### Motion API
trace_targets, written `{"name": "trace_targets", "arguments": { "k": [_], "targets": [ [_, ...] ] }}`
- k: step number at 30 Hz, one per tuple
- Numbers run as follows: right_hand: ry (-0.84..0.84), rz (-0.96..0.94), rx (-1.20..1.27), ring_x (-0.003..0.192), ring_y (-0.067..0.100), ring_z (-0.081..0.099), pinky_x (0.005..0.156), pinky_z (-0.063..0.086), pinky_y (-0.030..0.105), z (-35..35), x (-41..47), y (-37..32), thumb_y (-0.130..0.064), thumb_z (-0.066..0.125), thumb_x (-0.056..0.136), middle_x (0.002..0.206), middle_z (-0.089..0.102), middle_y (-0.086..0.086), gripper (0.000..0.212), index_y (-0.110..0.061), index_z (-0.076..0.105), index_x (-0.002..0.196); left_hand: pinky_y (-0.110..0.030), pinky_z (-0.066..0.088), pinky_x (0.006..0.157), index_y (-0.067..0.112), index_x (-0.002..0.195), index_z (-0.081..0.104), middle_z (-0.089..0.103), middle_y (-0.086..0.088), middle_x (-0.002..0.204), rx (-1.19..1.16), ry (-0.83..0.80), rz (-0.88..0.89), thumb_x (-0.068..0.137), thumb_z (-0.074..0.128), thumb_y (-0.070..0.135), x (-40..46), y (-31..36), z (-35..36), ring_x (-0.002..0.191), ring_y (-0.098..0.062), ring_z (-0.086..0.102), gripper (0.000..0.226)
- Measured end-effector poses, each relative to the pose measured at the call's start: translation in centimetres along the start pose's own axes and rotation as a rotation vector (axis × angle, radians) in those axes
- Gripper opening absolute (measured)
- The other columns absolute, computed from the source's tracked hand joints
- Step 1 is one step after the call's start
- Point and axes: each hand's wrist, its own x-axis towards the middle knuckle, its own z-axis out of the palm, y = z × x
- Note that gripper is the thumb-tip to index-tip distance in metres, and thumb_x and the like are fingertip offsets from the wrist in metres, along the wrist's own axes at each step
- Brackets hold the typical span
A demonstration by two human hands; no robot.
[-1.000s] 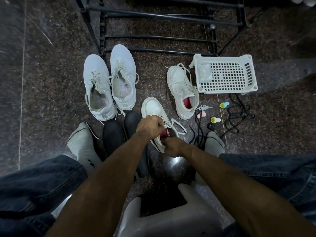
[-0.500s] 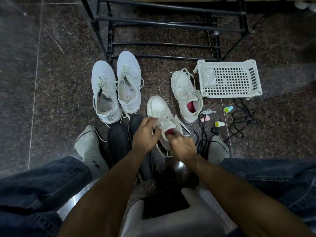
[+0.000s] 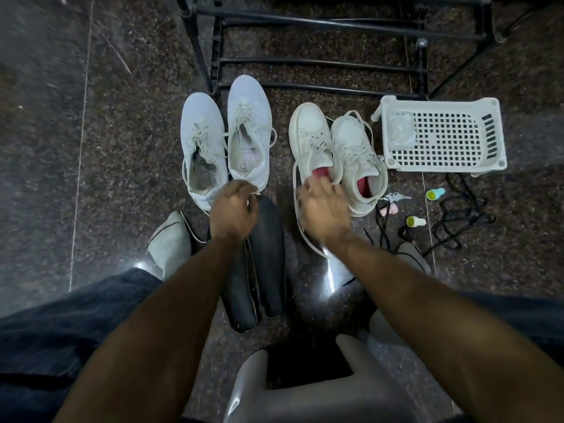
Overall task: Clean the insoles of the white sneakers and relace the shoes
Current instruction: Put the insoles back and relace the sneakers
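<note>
- Head view: two pairs of white sneakers are seen on a dark speckled stone floor (image 3: 122, 148), in front of a black metal rack (image 3: 320, 61).
- The left pair of white fabric sneakers (image 3: 227, 141) is set side by side, toes pointing away, with loose laces.
- The right pair of white leather sneakers with pink lining (image 3: 338, 154) is placed just beside a white perforated plastic basket (image 3: 442, 135), the two shoes touching each other.
- The right hand (image 3: 323, 209) is laid at the heel opening of the nearer shoe of the right pair; its fingers are curled at the collar, but whether they pinch it cannot be told because of blur.
- A long white lace (image 3: 300, 236) is seen trailing from that shoe past the right wrist onto the floor.
- The left hand (image 3: 233, 209) is held loosely curled above two dark insoles (image 3: 259, 270), near the heels of the left pair; something thin and pale appears at the fingertips, though a pinch cannot be confirmed.
- Black laces (image 3: 457, 218), two small capped bottles (image 3: 416, 221) and keys (image 3: 396, 196) are scattered to the right.
- Dark jeans (image 3: 76, 315) and a grey plastic stool (image 3: 305, 392) are seen at the bottom edge.
</note>
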Motion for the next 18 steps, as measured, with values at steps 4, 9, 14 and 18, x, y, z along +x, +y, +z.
{"name": "trace_targets", "arguments": {
  "k": [4, 9, 14, 18],
  "targets": [
    [-0.448, 0.245, 0.41, 0.103, 0.034, 0.062, 0.082, 0.05, 0.04, 4.0, -5.2, -4.4, -0.038, 0.055, 0.09, 0.111, 0.065, 0.01, 0.033, -0.018, 0.057, 0.117, -0.049, 0.042, 0.094, 0.012, 0.127, 0.059, 0.056, -0.009, 0.129, 0.187, -0.041, 0.044, 0.082, 0.058, 0.011, 2.0, -0.8, -1.0, 0.124, -0.032, 0.049, 0.045],
    [-0.627, 0.528, 0.678, 0.109, 0.035, 0.06, 0.09, 0.05, 0.042, 6.8, -7.2, -6.4, -0.047, 0.059, 0.086, 0.117, 0.064, 0.008, 0.041, -0.022, 0.057, 0.118, -0.048, 0.019, 0.116, 0.021, 0.153, 0.026, 0.033, 0.0, 0.155, 0.242, -0.393, -0.026, 0.092, 0.046, 0.012, 3.3, -0.8, -1.5, 0.148, -0.022, 0.015, 0.064],
    [-0.649, 0.586, 0.668, 0.113, 0.035, 0.058, 0.094, 0.049, 0.041, 7.1, -5.8, -5.5, -0.023, 0.056, 0.085, 0.119, 0.062, 0.013, 0.026, -0.015, 0.063, 0.109, -0.045, 0.028, 0.115, 0.022, 0.15, 0.033, 0.038, 0.001, 0.153, 0.148, -0.407, -0.076, 0.089, 0.046, 0.008, 3.7, -0.4, -1.3, 0.148, -0.021, 0.017, 0.064],
    [-0.666, 0.672, 0.627, 0.108, 0.037, 0.06, 0.09, 0.05, 0.038, 6.0, -6.2, -2.2, -0.021, 0.053, 0.08, 0.117, 0.062, 0.015, 0.033, -0.013, 0.064, 0.11, -0.04, 0.035, 0.11, 0.02, 0.146, 0.041, 0.046, -0.005, 0.146, 0.058, -0.372, -0.09, 0.087, 0.049, 0.005, 3.5, 0.6, -0.9, 0.143, -0.022, 0.026, 0.062]
  ]
}}
